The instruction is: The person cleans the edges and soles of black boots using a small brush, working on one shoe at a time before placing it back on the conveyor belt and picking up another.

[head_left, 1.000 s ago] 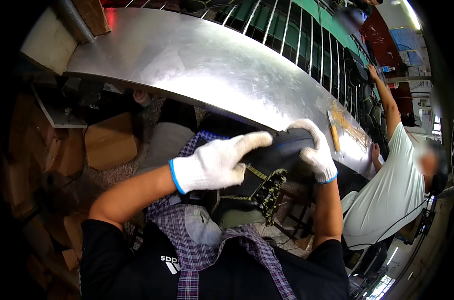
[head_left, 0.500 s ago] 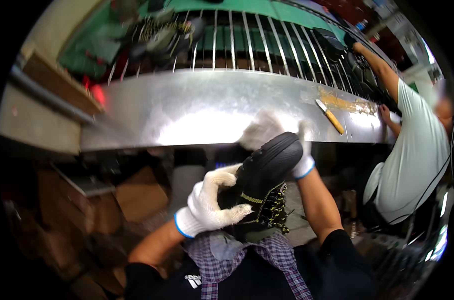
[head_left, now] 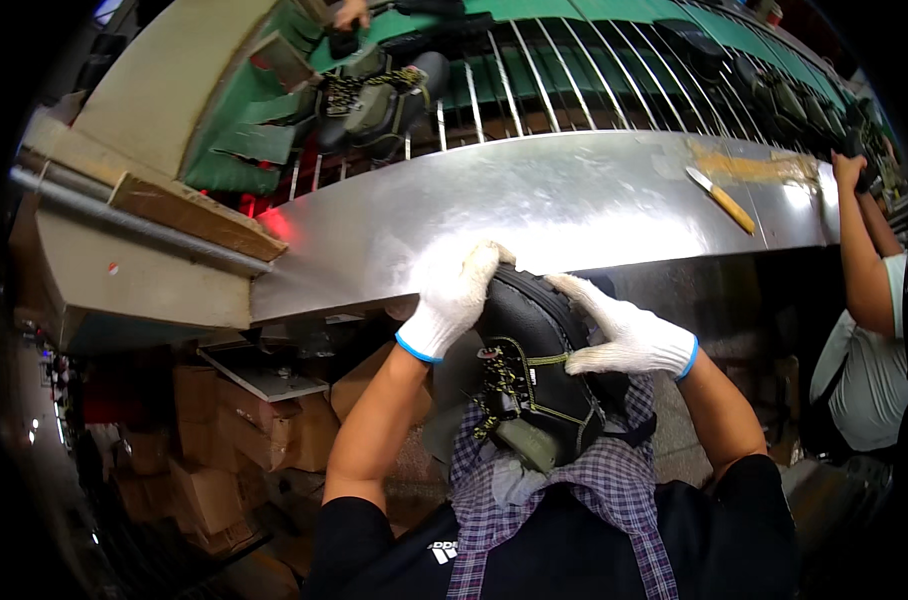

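Between my gloved hands I hold a black work shoe [head_left: 551, 375] with yellow stitching and black-and-yellow laces, above my lap in front of the bench edge. Its toe points away from me, and the laced side faces left. My left hand [head_left: 452, 308], in a white knit glove with a blue cuff, grips the toe from the left. On the other side, my right hand [head_left: 636, 338], gloved alike, clasps the shoe with its thumb on the side panel and fingers near the sole edge. The shoe's underside is mostly hidden.
A shiny metal bench [head_left: 564, 190] spans the front, with a yellow-handled knife [head_left: 726, 205] on its right. Behind it runs a roller conveyor [head_left: 544, 80] carrying similar shoes [head_left: 379, 105] at left and others at right. Another person [head_left: 864, 370] works at right. Cardboard boxes [head_left: 204, 490] lie lower left.
The shoe has been turned so its laces face left instead of right. My left hand has moved up to the toe; my right hand, blurred before, now grips the right side. The view has shifted.
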Tool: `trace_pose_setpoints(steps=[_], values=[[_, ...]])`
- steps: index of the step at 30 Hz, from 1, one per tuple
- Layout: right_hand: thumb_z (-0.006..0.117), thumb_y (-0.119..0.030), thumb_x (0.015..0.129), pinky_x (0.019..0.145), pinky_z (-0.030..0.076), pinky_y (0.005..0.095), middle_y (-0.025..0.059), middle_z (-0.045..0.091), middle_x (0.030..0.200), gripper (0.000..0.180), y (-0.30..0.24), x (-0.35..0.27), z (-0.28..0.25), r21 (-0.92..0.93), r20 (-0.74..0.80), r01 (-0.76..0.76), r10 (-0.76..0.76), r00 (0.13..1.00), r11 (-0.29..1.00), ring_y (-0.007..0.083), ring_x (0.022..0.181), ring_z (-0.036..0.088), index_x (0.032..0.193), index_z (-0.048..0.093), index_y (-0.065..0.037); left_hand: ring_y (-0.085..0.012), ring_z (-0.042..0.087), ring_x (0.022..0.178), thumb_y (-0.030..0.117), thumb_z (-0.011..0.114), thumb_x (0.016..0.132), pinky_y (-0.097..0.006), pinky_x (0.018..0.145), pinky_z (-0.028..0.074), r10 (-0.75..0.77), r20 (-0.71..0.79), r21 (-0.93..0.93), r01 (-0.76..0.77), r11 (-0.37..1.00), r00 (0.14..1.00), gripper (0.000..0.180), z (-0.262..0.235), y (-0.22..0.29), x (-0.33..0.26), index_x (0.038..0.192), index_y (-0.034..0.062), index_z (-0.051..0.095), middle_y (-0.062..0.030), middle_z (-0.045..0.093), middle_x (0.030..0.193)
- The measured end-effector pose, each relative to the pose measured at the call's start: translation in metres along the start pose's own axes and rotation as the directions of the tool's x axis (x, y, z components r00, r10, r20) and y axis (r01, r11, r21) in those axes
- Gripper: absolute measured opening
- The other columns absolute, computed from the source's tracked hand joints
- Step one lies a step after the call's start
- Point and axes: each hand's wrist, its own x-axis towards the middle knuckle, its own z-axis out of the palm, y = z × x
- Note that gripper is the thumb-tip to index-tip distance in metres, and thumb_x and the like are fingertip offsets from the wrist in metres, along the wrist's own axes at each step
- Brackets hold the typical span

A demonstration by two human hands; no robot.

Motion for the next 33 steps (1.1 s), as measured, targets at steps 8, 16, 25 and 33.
trace_pose_setpoints(steps=[8,16,25,33], values=[[0.063,-0.009,0.095,0.098,0.062,0.0471,0.0323,0.059,0.146,0.074,0.019,-0.034,0.046,-0.364,-0.457,-0.049,-0.133,0.879,0.93,0.0455,0.114,0.073,0.163,0.036,0.003,-0.022,0.074,0.09,0.025,0.048,0.111,-0.035,0.088,0.057,0.076,0.072,-0.005,-0.075,0.997,0.995,0.045,0.028,0.011,0.025,0.101,-0.0069,0.078,-0.0163,0.079,0.098],[0.07,-0.009,0.101,0.088,0.063,0.0433,0.0183,0.077,0.116,0.042,0.057,-0.002,0.048,-0.232,-0.723,-0.008,-0.167,0.67,0.973,0.0369,0.102,0.077,0.142,0.066,-0.003,-0.0249,0.076,0.092,0.032,0.048,0.112,-0.037,0.09,0.059,0.074,0.089,-0.041,-0.071,0.997,0.993,0.051,0.028,0.002,0.027,0.11,-0.0096,0.077,-0.0175,0.08,0.097],[0.067,-0.027,0.107,0.088,0.06,0.0433,0.0173,0.076,0.112,0.03,0.024,0.046,0.005,-0.378,-0.509,-0.027,-0.183,0.841,0.925,0.0367,0.097,0.075,0.131,0.073,-0.01,-0.0258,0.075,0.102,0.034,0.045,0.115,-0.037,0.097,0.058,-0.02,-0.042,-0.274,0.008,0.962,0.999,0.051,0.036,-0.001,0.021,0.126,-0.0092,0.071,-0.0185,0.076,0.119],[0.057,-0.029,0.112,0.08,0.062,0.0438,0.0209,0.076,0.103,0.028,-0.019,0.006,0.012,-0.288,-0.522,-0.063,-0.101,0.847,0.956,0.0383,0.092,0.077,0.122,0.072,-0.007,-0.0195,0.074,0.087,0.02,0.056,0.113,-0.034,0.085,0.058,-0.181,0.06,-0.152,0.188,0.97,0.982,0.037,0.028,-0.007,0.027,0.102,-0.0088,0.075,-0.0138,0.079,0.093]])
